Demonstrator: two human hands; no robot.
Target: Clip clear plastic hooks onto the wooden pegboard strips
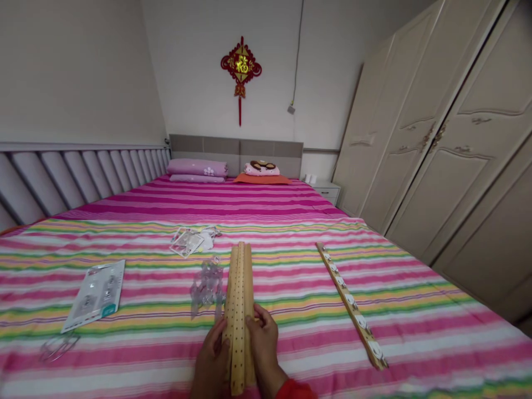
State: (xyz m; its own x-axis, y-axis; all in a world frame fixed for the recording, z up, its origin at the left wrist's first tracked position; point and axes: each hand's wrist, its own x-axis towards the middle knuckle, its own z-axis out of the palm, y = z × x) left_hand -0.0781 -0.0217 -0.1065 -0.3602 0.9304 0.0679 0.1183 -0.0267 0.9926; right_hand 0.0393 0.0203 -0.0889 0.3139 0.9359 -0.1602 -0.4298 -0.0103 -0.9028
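Observation:
A bundle of long wooden slats with rows of small holes (240, 299) lies lengthwise on the striped bed sheet (291, 266), pointing away from me. My left hand (210, 363) grips its near end from the left side, fingers curled on the wood. Gripping the same end from the right is my right hand (264, 346), fingers wrapped over the top edge. A red sleeve cuff shows at my right wrist. Just left of the slats lies a clear plastic bag of small parts (206, 285).
A single wooden slat fitted with white round pieces (351, 302) lies diagonally at the right. A printed card packet (96, 293) and opened packets (188, 241) lie at the left. Pillows (197, 168) sit by the headboard; a wardrobe (449, 166) stands along the right.

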